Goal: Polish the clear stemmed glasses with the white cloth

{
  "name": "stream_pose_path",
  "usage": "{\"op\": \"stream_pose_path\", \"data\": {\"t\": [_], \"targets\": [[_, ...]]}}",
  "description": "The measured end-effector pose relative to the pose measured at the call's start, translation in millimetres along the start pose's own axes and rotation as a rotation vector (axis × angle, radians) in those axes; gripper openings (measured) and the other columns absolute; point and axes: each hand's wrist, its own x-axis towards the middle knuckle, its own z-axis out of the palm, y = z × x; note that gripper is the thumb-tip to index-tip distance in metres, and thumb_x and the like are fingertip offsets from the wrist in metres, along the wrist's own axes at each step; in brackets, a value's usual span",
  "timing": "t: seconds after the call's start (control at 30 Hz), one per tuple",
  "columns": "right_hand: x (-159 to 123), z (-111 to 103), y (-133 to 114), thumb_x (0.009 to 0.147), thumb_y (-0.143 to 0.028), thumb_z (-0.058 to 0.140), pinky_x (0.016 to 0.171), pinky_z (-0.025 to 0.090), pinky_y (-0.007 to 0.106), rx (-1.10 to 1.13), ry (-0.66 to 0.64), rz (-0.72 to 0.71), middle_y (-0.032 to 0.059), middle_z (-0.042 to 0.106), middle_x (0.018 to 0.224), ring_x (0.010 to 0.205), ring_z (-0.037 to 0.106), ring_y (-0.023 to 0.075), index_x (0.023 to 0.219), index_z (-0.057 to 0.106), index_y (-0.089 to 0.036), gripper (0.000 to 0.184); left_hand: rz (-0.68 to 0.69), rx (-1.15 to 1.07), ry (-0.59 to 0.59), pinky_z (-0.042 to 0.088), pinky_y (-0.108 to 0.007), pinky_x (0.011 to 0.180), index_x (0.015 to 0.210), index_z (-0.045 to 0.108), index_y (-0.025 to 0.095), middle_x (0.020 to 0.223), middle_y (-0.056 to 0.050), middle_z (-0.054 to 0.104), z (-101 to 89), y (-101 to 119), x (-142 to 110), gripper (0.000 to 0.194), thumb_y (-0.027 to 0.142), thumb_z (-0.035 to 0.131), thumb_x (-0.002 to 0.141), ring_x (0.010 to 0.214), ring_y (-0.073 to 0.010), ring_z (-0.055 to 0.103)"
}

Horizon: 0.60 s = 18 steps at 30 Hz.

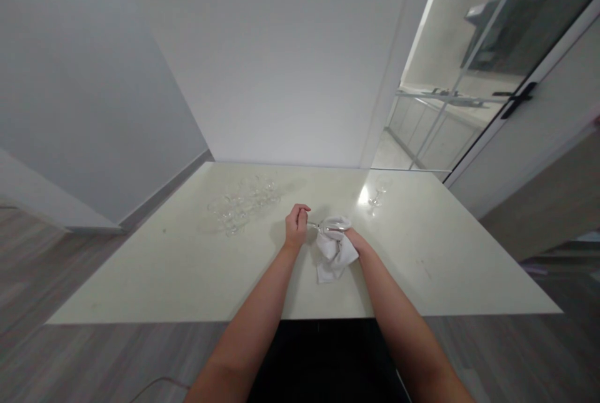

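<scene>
Over the middle of a white table [164, 272], my left hand [296, 227] is closed round the stem or foot of a clear wine glass [328, 225] that lies sideways. My right hand [355, 242] is mostly covered by a white cloth [332, 254], which it presses around the glass's bowl. The cloth hangs down below the glass. The fingers of my right hand are hidden under the cloth.
Several clear glasses [244, 202] stand grouped on the table to the back left. A single wine glass [379, 192] stands at the back right by a bright reflection. White walls rise behind the table, and a glass door [473, 72] is at right.
</scene>
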Motion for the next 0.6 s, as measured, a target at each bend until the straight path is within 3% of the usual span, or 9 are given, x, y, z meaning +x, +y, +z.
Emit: {"op": "stream_pose_path", "data": {"t": [0.17,0.3,0.43,0.6], "targets": [[-3,3,-2,0.058,-0.036,0.083,0.082,0.052,0.034,0.006,-0.087,-0.029,0.0035,0.073,0.083,0.081,0.066,0.0201,0.08,0.073,-0.018,0.031,0.006,-0.01,-0.019,0.029,-0.024,0.049,0.087,0.061,0.019,0.054,0.005,0.04,-0.4,0,-2,0.025,0.038,0.047,0.094,0.049,-0.011,0.036],[-3,8,1,0.062,-0.048,0.08,0.079,0.053,0.035,0.126,0.074,0.034,0.0041,0.073,0.08,0.082,0.068,0.0236,0.084,0.072,-0.018,0.038,0.005,0.006,-0.032,0.029,-0.024,0.049,0.087,0.061,0.019,0.055,0.005,0.04,-0.5,-1,0,0.025,0.037,0.046,0.094,0.049,-0.0112,0.037],[-1,10,1,0.055,-0.051,0.083,0.087,0.052,0.038,0.117,0.155,0.027,0.0051,0.073,0.082,0.094,0.067,0.0273,0.081,0.072,-0.02,0.041,-0.025,-0.012,0.007,0.029,-0.024,0.049,0.084,0.06,0.019,0.054,0.005,0.04,0.4,-1,3,0.025,0.036,0.045,0.094,0.049,-0.0115,0.037],[-4,7,-1,0.056,-0.044,0.085,0.089,0.051,0.039,0.055,0.037,-0.022,0.0065,0.074,0.09,0.094,0.067,0.0252,0.084,0.074,-0.019,0.04,-0.006,-0.006,-0.001,0.03,-0.024,0.05,0.083,0.06,0.019,0.054,0.004,0.041,0.0,-1,3,0.027,0.038,0.044,0.094,0.049,-0.0116,0.038]]}}
